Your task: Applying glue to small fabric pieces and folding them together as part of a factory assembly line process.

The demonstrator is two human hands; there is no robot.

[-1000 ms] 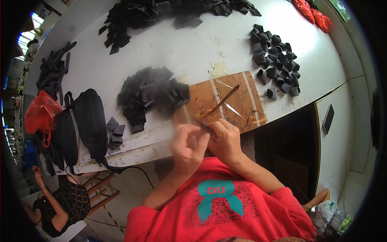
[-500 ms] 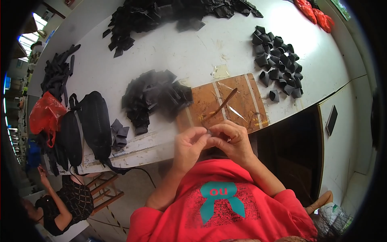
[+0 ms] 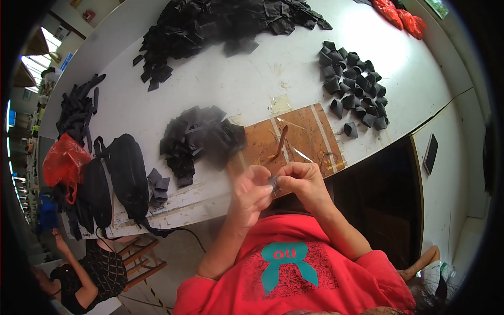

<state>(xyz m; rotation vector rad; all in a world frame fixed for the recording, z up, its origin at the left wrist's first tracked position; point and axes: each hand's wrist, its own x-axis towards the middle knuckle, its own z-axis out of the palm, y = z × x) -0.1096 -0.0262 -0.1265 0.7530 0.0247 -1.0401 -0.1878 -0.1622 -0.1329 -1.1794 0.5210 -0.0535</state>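
Note:
Between my two hands is a small piece of dark grey fabric [image 3: 274,185], mostly covered by fingers. My left hand [image 3: 251,191] pinches it from the left, and my right hand [image 3: 300,182] grips its other side with thumb and forefinger. Just beyond my hands lies a brown board [image 3: 311,130] with clear tape strips. A thin brown stick-like tool [image 3: 282,142] rests on it. Left of the board sits a pile of flat black fabric pieces [image 3: 191,139]. Farther right are several folded grey fabric loops [image 3: 357,86] in a loose group.
A large black heap of pieces [image 3: 199,26] covers the table's far side. At left are a black bag [image 3: 126,168], a red plastic bag [image 3: 64,160] and dark strips [image 3: 76,110]. More red bags [image 3: 399,18] lie far right. A person [image 3: 79,273] is at lower left.
My hands have drawn slightly apart, showing more of the grey fabric piece between them. The view has shifted a little, and the stick-like tool appears at a steeper angle.

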